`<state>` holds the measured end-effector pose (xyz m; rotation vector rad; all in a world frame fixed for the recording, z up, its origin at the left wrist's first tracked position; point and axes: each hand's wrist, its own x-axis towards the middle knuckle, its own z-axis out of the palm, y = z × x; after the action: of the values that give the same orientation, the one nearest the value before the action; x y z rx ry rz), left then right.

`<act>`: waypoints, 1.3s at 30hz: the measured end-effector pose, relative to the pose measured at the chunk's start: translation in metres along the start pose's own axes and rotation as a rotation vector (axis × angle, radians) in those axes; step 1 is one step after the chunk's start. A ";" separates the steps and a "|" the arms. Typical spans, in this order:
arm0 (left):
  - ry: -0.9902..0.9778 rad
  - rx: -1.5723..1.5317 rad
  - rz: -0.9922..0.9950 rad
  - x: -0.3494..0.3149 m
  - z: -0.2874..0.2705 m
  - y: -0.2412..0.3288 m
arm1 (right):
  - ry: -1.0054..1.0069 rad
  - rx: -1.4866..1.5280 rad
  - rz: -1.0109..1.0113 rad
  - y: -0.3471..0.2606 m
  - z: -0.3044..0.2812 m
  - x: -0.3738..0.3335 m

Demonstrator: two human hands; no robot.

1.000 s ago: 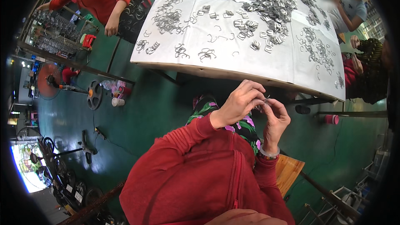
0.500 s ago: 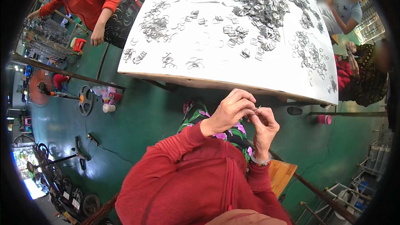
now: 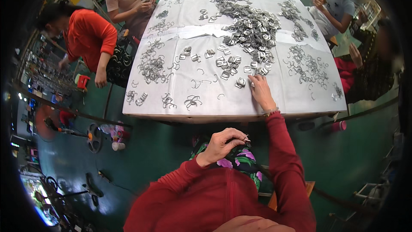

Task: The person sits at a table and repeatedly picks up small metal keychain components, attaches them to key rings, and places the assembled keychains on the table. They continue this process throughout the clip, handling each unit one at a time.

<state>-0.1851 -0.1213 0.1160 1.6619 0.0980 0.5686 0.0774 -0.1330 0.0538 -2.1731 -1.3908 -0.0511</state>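
My left hand (image 3: pixel 221 145) is closed above my lap, its thumb and fingertips pinching a small metal piece (image 3: pixel 247 138). Most of that piece is hidden, so its exact shape cannot be made out. My right hand (image 3: pixel 262 93) reaches forward onto the white-covered table (image 3: pixel 240 101), palm down with fingers stretched out. Its fingertips touch the table beside a small metal buckle (image 3: pixel 240 83), at the near end of a large heap of metal buckles (image 3: pixel 253 30). A looser cluster of buckles (image 3: pixel 228 65) lies just left of the fingers.
Thin curved metal clips lie in piles at the left (image 3: pixel 152 66) and right (image 3: pixel 307 66) of the table. A person in orange (image 3: pixel 92 30) stands at left; others sit around the table. A fan (image 3: pixel 46 118) and a pink cup (image 3: pixel 339 126) are beyond its sides.
My right hand has left the left hand above my lap and stretched out onto the table. The left hand stays over my lap, still pinching. The view has tilted up toward the table.
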 end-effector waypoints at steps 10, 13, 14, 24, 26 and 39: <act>0.072 0.086 0.063 -0.007 -0.001 -0.003 | 0.073 1.355 0.568 -0.024 -0.019 -0.062; 0.108 0.131 0.110 -0.008 0.002 -0.004 | 0.068 1.264 0.594 -0.058 -0.047 -0.106; 0.105 0.175 0.136 -0.007 0.001 -0.005 | 0.136 1.282 0.593 -0.085 -0.061 -0.115; 0.081 0.271 0.242 -0.005 -0.001 0.010 | 0.230 1.091 0.400 -0.144 -0.093 -0.145; 0.104 0.264 0.234 -0.006 -0.001 0.012 | 0.246 1.105 0.413 -0.140 -0.090 -0.146; 0.102 0.196 0.165 0.007 -0.032 -0.017 | 0.293 1.348 0.521 -0.126 -0.069 -0.139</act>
<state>-0.1880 -0.0862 0.1044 1.8424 0.0941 0.7892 -0.0769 -0.2412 0.1218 -1.1889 -0.3586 0.5665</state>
